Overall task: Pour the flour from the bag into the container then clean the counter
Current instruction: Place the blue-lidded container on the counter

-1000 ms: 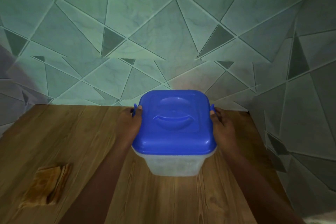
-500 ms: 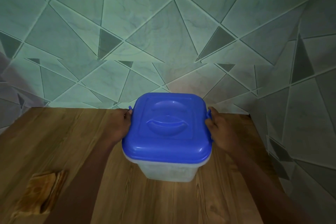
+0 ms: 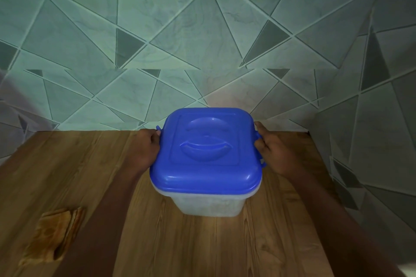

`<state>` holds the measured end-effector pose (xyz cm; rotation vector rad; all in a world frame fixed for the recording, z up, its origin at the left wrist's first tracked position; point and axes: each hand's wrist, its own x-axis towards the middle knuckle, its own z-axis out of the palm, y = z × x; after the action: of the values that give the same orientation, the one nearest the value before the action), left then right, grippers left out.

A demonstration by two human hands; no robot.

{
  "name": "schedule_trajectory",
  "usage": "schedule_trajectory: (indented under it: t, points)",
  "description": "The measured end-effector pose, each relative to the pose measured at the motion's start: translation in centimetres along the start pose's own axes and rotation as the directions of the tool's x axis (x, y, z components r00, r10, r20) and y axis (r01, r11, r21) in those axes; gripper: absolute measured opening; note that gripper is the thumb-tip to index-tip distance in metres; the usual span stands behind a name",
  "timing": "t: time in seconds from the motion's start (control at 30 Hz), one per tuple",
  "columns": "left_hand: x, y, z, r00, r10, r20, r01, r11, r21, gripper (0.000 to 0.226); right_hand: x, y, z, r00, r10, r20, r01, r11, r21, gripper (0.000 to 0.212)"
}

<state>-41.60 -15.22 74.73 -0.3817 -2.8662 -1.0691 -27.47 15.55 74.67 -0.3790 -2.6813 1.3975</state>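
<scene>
Nearest the camera, two bare forearms are seen reaching forward over a wooden counter (image 3: 202, 243). To the left of the left forearm, a folded brown cloth (image 3: 53, 237) is laid flat on the counter near its front edge, well apart from everything else.

Further in, a container (image 3: 208, 203) with frosted, see-through walls is seen between the two hands; whether it is resting on the counter cannot be told. A pale filling can be made out dimly through the walls. It is closed by a blue lid (image 3: 207, 153) with a moulded grip in its middle.

The left hand (image 3: 146, 150) is pressed against the left side of the container just under the lid's rim, the fingers curled around a small blue side handle. The right hand (image 3: 273, 153) is laid against the right side in the same way, its fingers wrapped onto the matching blue handle. The container is thus held from both sides.

Beyond the container, the back edge of the counter is met by a wall (image 3: 180, 40) of grey-green tiles cut by slanting pale lines. The same tiling is carried round the corner on the right.
</scene>
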Motion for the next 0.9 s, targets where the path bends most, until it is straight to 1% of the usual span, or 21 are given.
schedule_trajectory:
  t: [0.07, 0.1, 0.13, 0.17, 0.2, 0.23, 0.27, 0.3, 0.33, 0.37, 0.4, 0.47, 0.5, 0.53, 0.57, 0.63, 0.67, 0.77, 0.8, 0.83, 0.9]
  points:
    - [0.0, 0.1, 0.0, 1.000, 0.005, -0.004, -0.005, 1.000, 0.009, 0.044, 0.2, 0.3, 0.1, 1.000, 0.006, 0.007, -0.006, 1.000, -0.022, 0.048]
    - [0.0, 0.1, -0.1, 1.000, 0.003, -0.004, -0.002, 1.000, 0.009, 0.044, 0.4, 1.1, 0.3, 0.999, -0.035, 0.000, 0.035, 0.994, -0.099, 0.052]
    - [-0.1, 0.0, -0.1, 1.000, 0.002, -0.005, -0.002, 1.000, 0.000, 0.044, 0.1, 1.5, 0.0, 1.000, -0.026, -0.006, 0.025, 0.991, -0.129, 0.053]
    - [-0.1, -0.1, -0.2, 1.000, 0.003, -0.010, -0.003, 1.000, -0.017, 0.045, 0.1, 2.6, 0.2, 1.000, -0.011, -0.019, 0.009, 0.994, -0.107, 0.052]
    - [-0.2, -0.3, -0.3, 1.000, 0.009, -0.015, -0.010, 1.000, -0.027, 0.046, -0.3, 3.3, 0.4, 0.998, 0.068, -0.012, -0.069, 0.996, -0.053, 0.049]
    - [-0.3, -0.4, -0.4, 1.000, 0.015, -0.012, -0.015, 1.000, -0.019, 0.045, -0.7, 4.3, 1.1, 0.993, 0.117, -0.004, -0.117, 0.993, -0.020, 0.042]
    - [-0.3, -0.2, -0.3, 1.000, 0.016, -0.008, -0.016, 1.000, -0.003, 0.044, -1.3, 4.4, 1.5, 0.983, 0.183, 0.006, -0.183, 0.983, -0.005, 0.028]
    - [-0.3, 0.0, -0.2, 1.000, 0.016, 0.001, -0.016, 1.000, 0.009, 0.043, -1.6, 5.1, 2.1, 0.987, 0.163, 0.007, -0.163, 0.987, -0.013, 0.019]
    - [-0.2, 0.3, 0.0, 1.000, 0.010, 0.010, -0.010, 1.000, 0.010, 0.042, -2.0, 5.5, 2.5, 0.984, 0.180, 0.002, -0.180, 0.982, 0.052, 0.029]
    - [0.0, 0.4, 0.0, 1.000, -0.004, 0.019, 0.004, 1.000, 0.004, 0.042, -2.2, 5.3, 2.9, 0.982, 0.185, -0.038, -0.181, 0.979, 0.099, 0.040]
    - [0.1, 0.5, 0.1, 0.999, -0.021, 0.027, 0.021, 1.000, -0.003, 0.043, -2.1, 5.4, 3.1, 0.977, 0.203, -0.068, -0.190, 0.969, 0.159, 0.046]
    - [0.2, 0.3, 0.1, 0.998, -0.054, 0.038, 0.054, 0.998, -0.014, 0.044, -1.5, 4.7, 2.7, 0.948, 0.290, -0.133, -0.236, 0.918, 0.319, 0.033]
    - [0.3, 0.1, 0.0, 0.997, -0.064, 0.043, 0.065, 0.998, -0.020, 0.045, -1.2, 3.6, 2.2, 0.929, 0.318, -0.188, -0.228, 0.894, 0.385, 0.027]
    - [0.3, -0.1, 0.0, 0.996, -0.075, 0.049, 0.076, 0.997, -0.019, 0.045, -0.5, 3.0, 1.9, 0.920, 0.312, -0.238, -0.198, 0.893, 0.405, 0.025]
    - [0.4, -0.2, -0.1, 0.995, -0.080, 0.056, 0.081, 0.997, -0.010, 0.044, -0.1, 1.7, 1.6, 0.911, 0.299, -0.283, -0.158, 0.889, 0.431, 0.031]
    - [0.4, -0.1, -0.2, 0.996, -0.069, 0.056, 0.068, 0.998, 0.013, 0.045, 0.6, -0.4, 1.4, 0.921, 0.276, -0.275, -0.123, 0.876, 0.467, 0.043]
    - [0.3, -0.1, -0.2, 0.997, -0.055, 0.048, 0.055, 0.998, 0.014, 0.047, 0.9, -1.1, 1.6, 0.935, 0.252, -0.251, -0.108, 0.874, 0.473, 0.045]
    - [-0.2, -0.5, 0.1, 0.999, 0.035, -0.003, -0.035, 0.999, -0.016, 0.053, 1.3, -1.6, 3.0, 0.963, 0.129, -0.235, -0.050, 0.947, 0.316, 0.041]
    - [-0.4, -0.7, 0.1, 0.998, 0.069, -0.013, -0.069, 0.997, -0.027, 0.055, 1.3, -1.3, 3.2, 0.964, 0.103, -0.247, -0.026, 0.954, 0.298, 0.040]
    - [-0.4, -0.7, 0.0, 0.996, 0.090, -0.016, -0.090, 0.995, -0.035, 0.057, 1.3, -1.0, 3.3, 0.961, 0.095, -0.259, -0.009, 0.949, 0.316, 0.037]
    - [-0.1, -1.0, 0.0, 0.996, 0.085, -0.007, -0.085, 0.995, -0.047, 0.056, 1.5, -0.8, 3.4, 0.957, 0.098, -0.273, 0.005, 0.936, 0.353, 0.029]
